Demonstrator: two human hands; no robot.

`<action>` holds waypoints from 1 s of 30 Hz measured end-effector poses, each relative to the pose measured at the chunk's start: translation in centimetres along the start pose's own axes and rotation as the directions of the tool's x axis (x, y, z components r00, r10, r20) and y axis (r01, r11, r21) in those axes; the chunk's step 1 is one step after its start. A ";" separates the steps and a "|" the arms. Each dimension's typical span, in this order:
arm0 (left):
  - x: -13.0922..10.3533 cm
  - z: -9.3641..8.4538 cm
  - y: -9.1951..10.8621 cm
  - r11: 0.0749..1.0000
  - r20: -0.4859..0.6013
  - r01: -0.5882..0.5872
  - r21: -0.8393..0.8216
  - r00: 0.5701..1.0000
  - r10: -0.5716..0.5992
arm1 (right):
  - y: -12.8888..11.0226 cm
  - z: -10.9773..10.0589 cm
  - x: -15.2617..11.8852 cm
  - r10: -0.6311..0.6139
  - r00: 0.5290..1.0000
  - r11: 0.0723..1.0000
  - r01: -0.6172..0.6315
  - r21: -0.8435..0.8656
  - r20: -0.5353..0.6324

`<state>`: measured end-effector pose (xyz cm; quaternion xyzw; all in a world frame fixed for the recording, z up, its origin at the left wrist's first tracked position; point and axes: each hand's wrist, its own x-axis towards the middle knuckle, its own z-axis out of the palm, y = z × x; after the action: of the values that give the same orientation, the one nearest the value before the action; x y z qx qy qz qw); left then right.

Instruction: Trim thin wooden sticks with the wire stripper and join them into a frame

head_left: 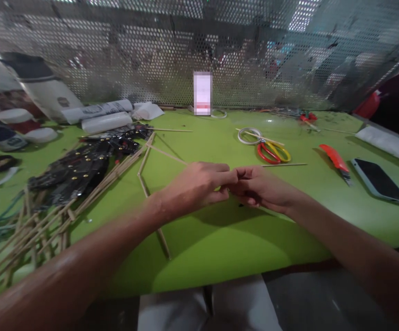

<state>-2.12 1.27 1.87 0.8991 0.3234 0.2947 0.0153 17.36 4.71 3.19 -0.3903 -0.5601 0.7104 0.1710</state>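
Observation:
My left hand (204,184) and my right hand (261,186) meet fingertip to fingertip above the green table (199,266). Both are closed in a pinch, and whatever lies between the fingers is too small or hidden to name. A thin stick (167,152) runs from the left toward my left hand. Under my left forearm, jointed sticks (144,184) lie bent on the table. Behind my right hand is another thin stick (289,164), with red and yellow scissors (270,158) and a roll of tape (249,141) beyond it.
Bundled sticks (106,179) and black plastic-wrapped parts (78,168) cover the left side. Paper rolls (106,123) and jars (16,119) stand behind them. An orange cutter (335,158) and a phone (379,181) lie right. A perforated metal panel (144,59) closes the back.

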 end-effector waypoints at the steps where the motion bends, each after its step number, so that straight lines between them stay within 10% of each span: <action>1: 0.0 0.0 0.0 1.000 -0.004 -0.003 -0.007 1.000 0.003 | 0.0 0.0 0.0 -0.004 1.000 1.000 0.004 -0.005 -0.001; 9: 0.0 -0.7 0.1 1.000 -0.053 -0.002 0.003 0.999 0.002 | -0.9 -0.5 -0.5 -0.108 0.992 0.994 0.107 -0.013 -0.065; 19: 0.2 -0.5 0.2 1.000 -0.114 0.003 0.020 0.994 -0.001 | -1.3 -1.1 -1.3 -0.304 0.932 0.926 0.240 0.293 0.198; 24: 0.4 -1.0 0.6 0.997 -0.158 0.039 -0.072 0.986 -0.050 | -1.0 -1.1 -1.4 -0.385 0.916 0.923 0.385 0.020 0.112; 27: 0.6 -1.2 0.9 0.982 -0.187 0.082 -0.168 0.976 -0.114 | -0.3 -1.1 -1.2 -0.593 0.805 0.696 0.523 -0.491 0.018; 30: 0.8 -1.4 1.1 0.954 -0.208 0.129 -0.271 0.960 -0.189 | 0.3 -0.9 -1.0 -0.750 0.637 0.329 0.594 -0.734 0.179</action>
<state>-1.78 0.66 3.65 0.8198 0.3543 0.4345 0.1166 18.70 4.49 3.18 -0.2210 -0.8859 0.2402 0.3295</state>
